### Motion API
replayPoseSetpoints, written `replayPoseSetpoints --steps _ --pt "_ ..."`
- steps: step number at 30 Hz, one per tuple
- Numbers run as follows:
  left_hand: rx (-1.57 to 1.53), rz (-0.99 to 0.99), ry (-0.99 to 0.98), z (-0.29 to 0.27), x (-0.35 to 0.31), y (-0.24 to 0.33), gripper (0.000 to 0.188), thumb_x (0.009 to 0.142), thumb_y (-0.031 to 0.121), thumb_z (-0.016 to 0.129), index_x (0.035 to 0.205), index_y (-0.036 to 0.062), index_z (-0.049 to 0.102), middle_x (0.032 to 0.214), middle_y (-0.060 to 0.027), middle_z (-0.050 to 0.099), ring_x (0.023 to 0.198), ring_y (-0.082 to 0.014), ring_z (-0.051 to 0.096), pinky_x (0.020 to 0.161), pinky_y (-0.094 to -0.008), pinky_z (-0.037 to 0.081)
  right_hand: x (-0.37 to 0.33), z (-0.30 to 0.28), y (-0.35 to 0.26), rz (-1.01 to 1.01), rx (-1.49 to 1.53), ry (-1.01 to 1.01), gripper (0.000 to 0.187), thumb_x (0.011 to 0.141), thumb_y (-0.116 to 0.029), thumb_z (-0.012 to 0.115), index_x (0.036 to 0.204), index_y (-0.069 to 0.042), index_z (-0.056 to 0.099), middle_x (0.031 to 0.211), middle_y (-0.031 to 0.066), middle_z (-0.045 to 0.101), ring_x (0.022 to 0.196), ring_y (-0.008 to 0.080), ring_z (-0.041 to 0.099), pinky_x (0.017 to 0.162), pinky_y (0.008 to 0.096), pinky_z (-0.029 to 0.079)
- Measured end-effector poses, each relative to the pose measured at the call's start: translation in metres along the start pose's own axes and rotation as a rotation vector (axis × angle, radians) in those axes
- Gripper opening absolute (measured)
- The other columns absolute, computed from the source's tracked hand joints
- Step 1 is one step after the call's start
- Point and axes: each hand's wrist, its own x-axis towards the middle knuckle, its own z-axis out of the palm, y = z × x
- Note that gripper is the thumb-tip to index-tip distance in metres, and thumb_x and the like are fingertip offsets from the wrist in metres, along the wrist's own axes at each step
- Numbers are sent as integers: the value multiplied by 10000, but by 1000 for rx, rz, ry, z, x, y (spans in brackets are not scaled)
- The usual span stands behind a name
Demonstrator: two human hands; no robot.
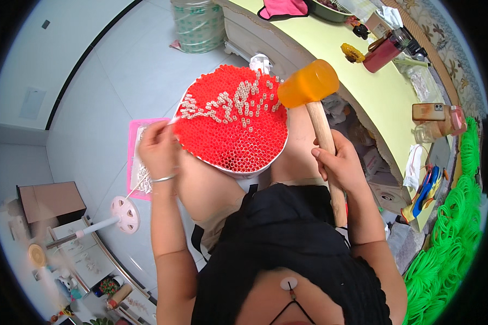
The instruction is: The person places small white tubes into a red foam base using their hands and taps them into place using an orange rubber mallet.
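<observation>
Between my knees stands a round white-rimmed container packed tight with upright red tubes [222, 140]. Short whitish pegs [238, 103] stick up from many of the tubes across the middle and right; the tubes nearest me show open ends. My right hand [339, 162] is wrapped round the wooden handle of a mallet [309, 84], whose orange head is raised over the container's right edge. At the left rim, my left hand [158, 149] has its fingers curled together, slightly blurred; what they hold, if anything, is hidden. Beneath it lies a pink tray [131, 157] with loose white pegs.
A curved pale-yellow table [309, 32] runs along the right, bearing a red bottle [385, 53], a phone [428, 111] and blue-yellow gloves [425, 192]. Green coils [444, 233] pile at far right. A pink-based stand [126, 214] is at left; a wrapped drum [199, 27] stands ahead.
</observation>
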Motion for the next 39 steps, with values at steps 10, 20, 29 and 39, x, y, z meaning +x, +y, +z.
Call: replayPoseSetpoints --steps 10,20,29,39 --pt "237 587 -289 139 -34 32 81 741 26 754 795 39 695 770 -124 653 703 -302 648 641 -394 521 1 -7 -12 -31 -98 -57 216 912 -127 670 1010 3 529 669 14 543 477 88 520 452 249 424" --pt "273 680 -293 138 -34 27 78 747 -2 754 804 13 703 782 -134 677 694 -279 658 640 -357 529 3 -9 -21 -32 -334 -186 250 909 -162 681 948 28 523 629 53 546 481 120 549 449 285 429" --pt "291 775 -299 138 -31 24 68 737 -4 733 792 25 707 774 -137 674 709 -304 661 663 -386 536 -2 8 -47 -15 -431 -142 219 919 -150 666 950 -9 501 660 20 527 478 92 535 439 255 438" --pt "297 829 -314 135 -27 18 73 736 34 738 732 40 666 716 -121 630 682 -323 619 641 -432 504 9 11 -62 -126 -549 -70 227 937 -142 649 931 5 476 662 36 516 476 104 529 426 282 431"
